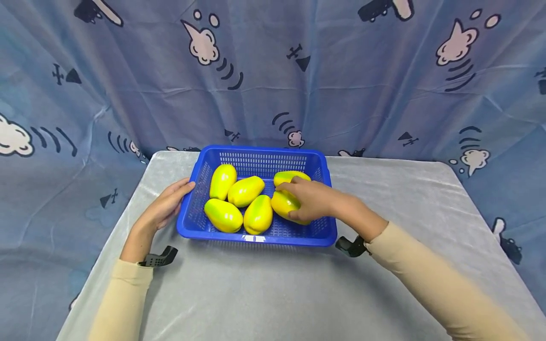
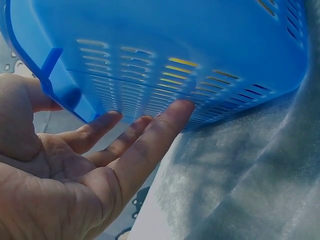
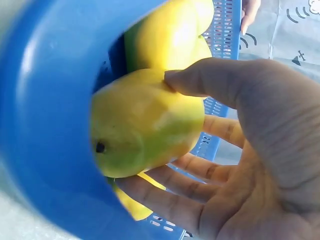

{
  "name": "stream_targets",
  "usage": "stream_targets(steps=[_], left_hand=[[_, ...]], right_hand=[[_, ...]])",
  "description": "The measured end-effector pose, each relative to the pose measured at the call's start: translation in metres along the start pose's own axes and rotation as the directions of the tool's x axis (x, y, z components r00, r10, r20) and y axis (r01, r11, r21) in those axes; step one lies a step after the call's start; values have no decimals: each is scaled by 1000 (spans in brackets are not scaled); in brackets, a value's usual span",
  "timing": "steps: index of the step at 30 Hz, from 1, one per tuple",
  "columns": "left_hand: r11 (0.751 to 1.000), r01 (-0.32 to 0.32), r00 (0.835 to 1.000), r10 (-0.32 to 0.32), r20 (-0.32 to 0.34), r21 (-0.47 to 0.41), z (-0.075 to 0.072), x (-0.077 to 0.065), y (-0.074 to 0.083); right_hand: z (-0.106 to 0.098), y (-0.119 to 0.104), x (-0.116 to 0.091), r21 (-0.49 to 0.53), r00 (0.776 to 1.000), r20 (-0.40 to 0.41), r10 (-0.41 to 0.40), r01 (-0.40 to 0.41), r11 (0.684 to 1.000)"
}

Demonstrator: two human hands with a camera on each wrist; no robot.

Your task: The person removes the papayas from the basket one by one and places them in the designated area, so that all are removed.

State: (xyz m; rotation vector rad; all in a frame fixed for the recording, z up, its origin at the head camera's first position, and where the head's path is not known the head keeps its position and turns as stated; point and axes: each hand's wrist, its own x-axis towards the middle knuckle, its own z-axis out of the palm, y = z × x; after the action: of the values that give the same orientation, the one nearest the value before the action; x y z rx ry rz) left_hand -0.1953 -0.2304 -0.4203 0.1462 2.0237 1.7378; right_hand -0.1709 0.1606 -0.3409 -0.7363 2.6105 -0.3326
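Right hand: A person's bare right hand (image 1: 313,200) grips a glossy, yellow-green, oval fruit (image 3: 150,122), thumb on one side and fingers on the other.
Gripped fruit: It sits inside the right half of a blue, rectangular plastic basket with slotted walls (image 1: 294,242), a small dark spot at one end in the right wrist view; whether it touches the basket's floor cannot be told.
Left hand: At the opposite end, well apart from the right, the left hand (image 1: 169,203) holds the basket's left edge, thumb at the rim and fingers reaching along the outside of the slotted wall.
Other fruit: Five more pieces of the same kind share the basket. One yellow-green fruit (image 1: 292,176) lies behind the gripped piece, partly covered by the right hand. Four yellow fruits (image 1: 246,191) cluster in the left and centre, and the frontmost of them lies just beside the gripped one.
Wrists: Black wrist-worn devices (image 1: 159,257) show below both hands, at the ends of beige long sleeves (image 1: 123,296).
Table: The basket rests near the back edge of a table covered in pale grey cloth (image 1: 256,293).
Backdrop: A blue fabric curtain printed with cartoon clouds (image 1: 264,61) hangs behind.
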Motion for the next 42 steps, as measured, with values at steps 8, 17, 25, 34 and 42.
stream_targets(steps=[8,17,25,34,42], left_hand=[[999,-15,1000,15,6,-33,2,0,-2],[1000,-9,1000,9,-7,-15,-4,-6,0],[1000,0,1000,0,3,-9,-4,-6,0],[999,-9,1000,9,10,-30,0,-2,-2],[1000,9,1000,-9,-2,-4,-1,-3,-2]], right_hand=[[-2,6,-10,19,997,-73,9,-8,1000],[-1,9,-14,80,977,-212,-11,28,996],[3,13,-22,156,960,-281,7,38,987],[4,22,-41,281,928,-367,64,45,959],[2,30,-55,386,897,-427,115,66,920]])
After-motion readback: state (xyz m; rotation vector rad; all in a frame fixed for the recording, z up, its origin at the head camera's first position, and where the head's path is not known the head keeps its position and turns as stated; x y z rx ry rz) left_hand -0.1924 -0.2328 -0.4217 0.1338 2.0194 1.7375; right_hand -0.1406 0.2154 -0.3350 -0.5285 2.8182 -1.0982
